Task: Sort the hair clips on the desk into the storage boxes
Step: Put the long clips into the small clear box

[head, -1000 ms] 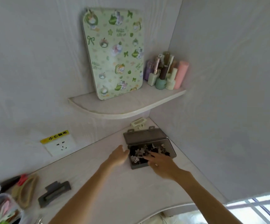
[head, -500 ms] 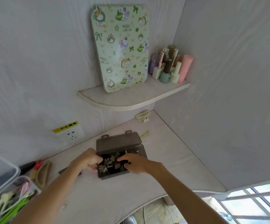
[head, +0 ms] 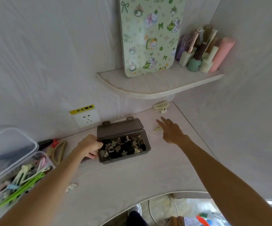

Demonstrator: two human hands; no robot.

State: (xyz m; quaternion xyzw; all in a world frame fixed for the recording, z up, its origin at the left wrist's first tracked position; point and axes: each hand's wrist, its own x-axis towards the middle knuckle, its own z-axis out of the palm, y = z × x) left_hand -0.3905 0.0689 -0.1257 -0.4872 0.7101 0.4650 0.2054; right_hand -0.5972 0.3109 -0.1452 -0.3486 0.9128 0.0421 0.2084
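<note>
Pale worktop [head: 132,180]: open grey box [head: 123,154], clear box [head: 22,173], cream claw clip [head: 161,107], small yellow clip [head: 156,130], beige clip [head: 57,151]. Corner shelf [head: 148,85]: patterned board [head: 150,35], bottles [head: 202,53].

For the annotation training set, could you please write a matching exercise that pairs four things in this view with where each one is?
Things:
1. grey box
2. cream claw clip
3. pink tube
4. clear tub

Places:
A. on the corner shelf, at the right end of the bottles
B. on the desk in the back corner, under the shelf
C. at the left edge of the desk, holding long green and pastel clips
D. in the middle of the desk, lid open, left hand at its left end

Pairs: 1-D, 2-B, 3-A, 4-C
</note>
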